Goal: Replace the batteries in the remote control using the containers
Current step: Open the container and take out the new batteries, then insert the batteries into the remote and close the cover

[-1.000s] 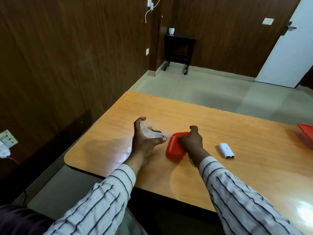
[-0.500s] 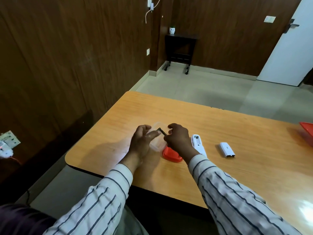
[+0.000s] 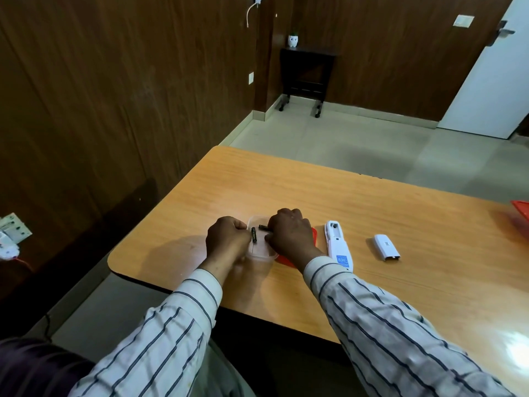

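A clear plastic container (image 3: 259,252) stands on the table near its front-left corner. My left hand (image 3: 226,239) grips its left wall. Inside lie two dark batteries: one battery (image 3: 254,234) beside my left fingers, and a second battery (image 3: 262,227) whose right end is pinched in my right hand's (image 3: 290,233) fingertips. The red lid (image 3: 284,260) lies flat under my right wrist. To the right, the white remote (image 3: 337,246) lies face down with its battery bay open. Its white battery cover (image 3: 386,247) lies apart, farther right.
A red container (image 3: 521,211) sits at the table's far right edge. The wooden table (image 3: 286,184) ends close to my body, with its rounded corner at the left. A wood-panelled wall is to the left, and a dark side table stands far behind.
My left hand lowered the clear container onto the table. My right hand left the red lid, picked up a battery and brought it down into the container.
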